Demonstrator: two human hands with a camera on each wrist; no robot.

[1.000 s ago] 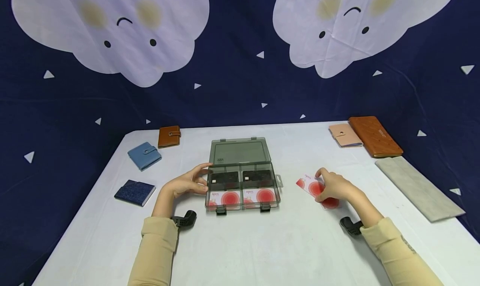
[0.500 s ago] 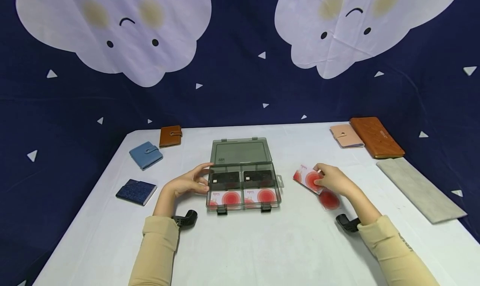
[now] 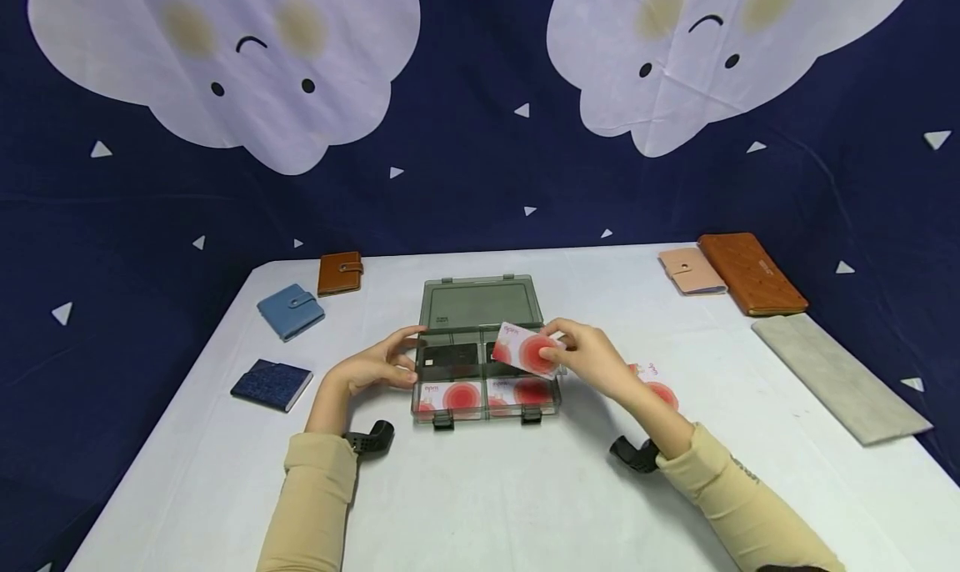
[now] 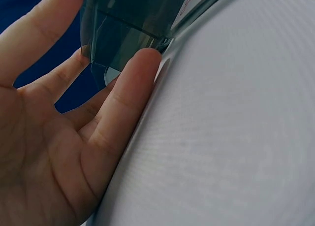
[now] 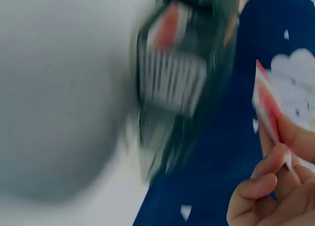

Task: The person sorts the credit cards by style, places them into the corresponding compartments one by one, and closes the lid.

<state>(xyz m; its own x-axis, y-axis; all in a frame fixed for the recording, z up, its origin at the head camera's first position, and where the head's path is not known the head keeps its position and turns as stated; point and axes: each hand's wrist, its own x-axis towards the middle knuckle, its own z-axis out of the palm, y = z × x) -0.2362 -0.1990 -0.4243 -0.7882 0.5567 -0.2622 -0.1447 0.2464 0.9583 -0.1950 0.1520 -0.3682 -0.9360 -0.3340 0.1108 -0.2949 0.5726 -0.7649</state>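
A translucent grey-green compartment box (image 3: 483,420) stands with its lid (image 3: 480,303) folded back. Black chip cards (image 3: 448,360) lie in its far compartments, red-and-white cards (image 3: 450,397) in the near ones. My left hand (image 3: 372,367) rests against the box's left side, its fingers nearly straight and touching the wall (image 4: 123,39). Above the right compartments, my right hand (image 3: 592,359) pinches a white card with a red circle (image 3: 525,351) between thumb and fingers; the right wrist view shows this card (image 5: 268,108) edge-on. Another such card (image 3: 658,387) lies on the table, partly covered by the right forearm.
On the left lie a brown wallet (image 3: 340,273), a blue wallet (image 3: 291,312) and a dark blue wallet (image 3: 271,384). On the right are a pink wallet (image 3: 692,272), a long brown wallet (image 3: 752,273) and a flat grey sleeve (image 3: 840,378). A dark blue curtain hangs behind the table.
My right hand has lifted one red-and-white card off the table on the right and carried it left, over the box. The left hand keeps its place at the box.
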